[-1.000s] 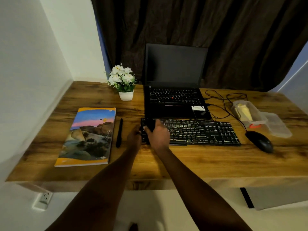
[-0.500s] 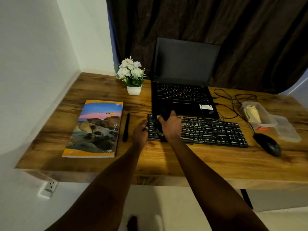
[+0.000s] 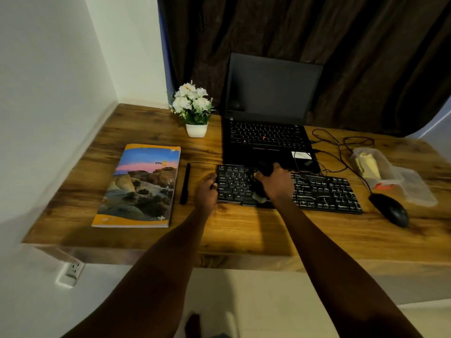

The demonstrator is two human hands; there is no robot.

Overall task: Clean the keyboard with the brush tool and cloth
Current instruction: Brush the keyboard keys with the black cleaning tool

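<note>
A black keyboard (image 3: 322,191) lies on the wooden desk (image 3: 244,230) in front of a laptop. My left hand (image 3: 207,191) curls around the keyboard's left edge and holds it. My right hand (image 3: 274,184) rests over the left-middle keys, closed on a dark brush tool (image 3: 264,168). One end of the tool sticks out past my fingertips and a greyish end (image 3: 258,197) shows under my palm; its shape is blurred. A yellow cloth (image 3: 367,164) lies in a clear plastic container at the right.
An open black laptop (image 3: 268,140) stands behind the keyboard, with cables (image 3: 341,147) to its right. A black mouse (image 3: 393,212) sits right of the keyboard. A book (image 3: 141,186), a black pen-like stick (image 3: 185,184) and a white flower pot (image 3: 195,111) are on the left.
My right hand has slid rightward along the keyboard with the dark tool, uncovering the leftmost keys. My left hand stays at the keyboard's left edge. The view has shifted.
</note>
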